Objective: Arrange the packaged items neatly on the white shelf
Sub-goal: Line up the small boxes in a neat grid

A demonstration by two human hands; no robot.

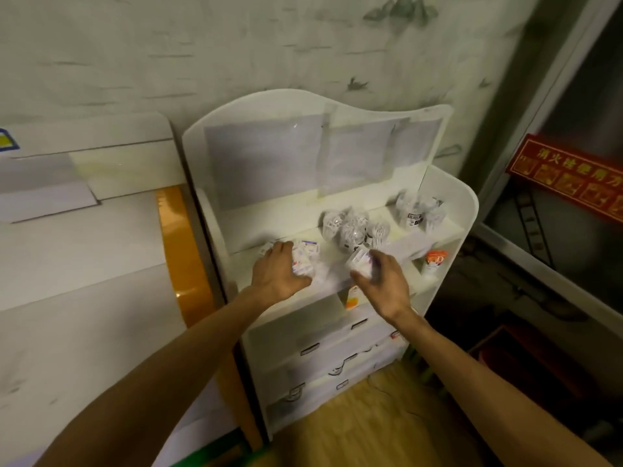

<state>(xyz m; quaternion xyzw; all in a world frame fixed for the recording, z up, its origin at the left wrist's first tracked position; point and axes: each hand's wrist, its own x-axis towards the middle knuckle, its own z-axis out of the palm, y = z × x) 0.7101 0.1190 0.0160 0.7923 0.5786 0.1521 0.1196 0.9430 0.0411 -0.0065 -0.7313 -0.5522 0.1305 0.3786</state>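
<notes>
A white shelf (448, 210) stands against the wall with packaged items on its top board. My left hand (278, 276) rests on a cluster of small white boxes (308, 254) at the left of the board, fingers wrapped over them. My right hand (381, 281) grips a small white packet (359, 259) just above the board's front edge. Behind it sit several clear-wrapped round packages (350, 227), and a further wrapped bundle (416, 210) lies at the right end.
An orange-labelled packet (433, 261) stands in the right compartment below the board, another orange box (350, 298) under the front edge. Lower tiers carry label holders (310, 348). A white and orange counter (175, 251) adjoins on the left, a red sign (569, 176) at right.
</notes>
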